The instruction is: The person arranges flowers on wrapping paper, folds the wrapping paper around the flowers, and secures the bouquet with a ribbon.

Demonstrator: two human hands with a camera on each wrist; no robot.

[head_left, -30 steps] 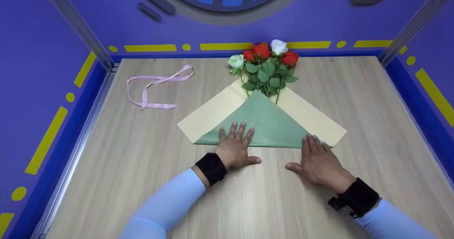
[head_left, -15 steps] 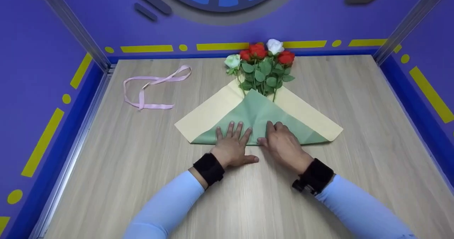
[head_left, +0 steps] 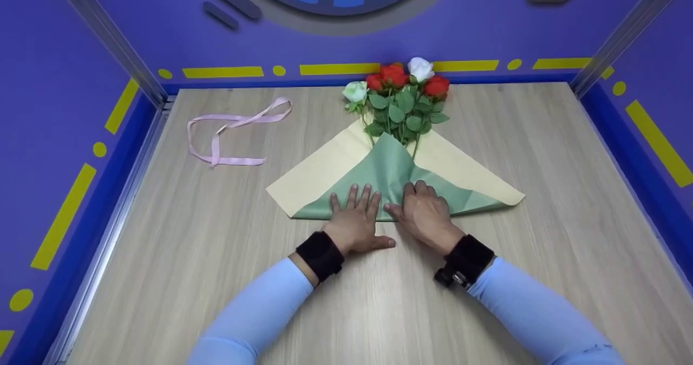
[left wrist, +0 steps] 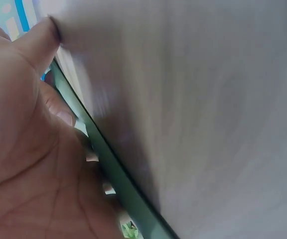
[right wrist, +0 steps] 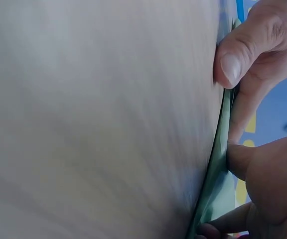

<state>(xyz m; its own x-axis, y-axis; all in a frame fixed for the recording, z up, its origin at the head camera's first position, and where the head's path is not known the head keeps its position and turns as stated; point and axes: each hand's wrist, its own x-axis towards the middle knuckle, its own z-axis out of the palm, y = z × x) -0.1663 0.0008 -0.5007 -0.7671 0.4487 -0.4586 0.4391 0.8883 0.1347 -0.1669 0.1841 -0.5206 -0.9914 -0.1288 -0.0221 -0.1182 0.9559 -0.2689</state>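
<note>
A green and cream sheet of wrapping paper (head_left: pixel 395 164) lies on the table, its green side folded up from the near edge. Roses (head_left: pixel 393 76) in red, white and pale green lie on it, leafy stems tucked behind the green fold. Spread flat, my left hand (head_left: pixel 352 221) rests on the fold left of centre, its thumb on the wood. Close beside it, my right hand (head_left: pixel 427 213) has curled fingers and pinches the green fold, which creases around them. In the right wrist view the right thumb (right wrist: pixel 240 159) is against the paper's edge.
A pink ribbon (head_left: pixel 233 120) lies loosely looped at the back left of the wooden table (head_left: pixel 346 311). Purple-blue panels (head_left: pixel 303 45) with yellow marks wall the table at the back and sides. The roses' heads reach the back panel.
My right hand has slid left from the paper's right corner to near the middle, its fingers curling. The paper's right side has puckered and lifted. The left hand stays in place.
</note>
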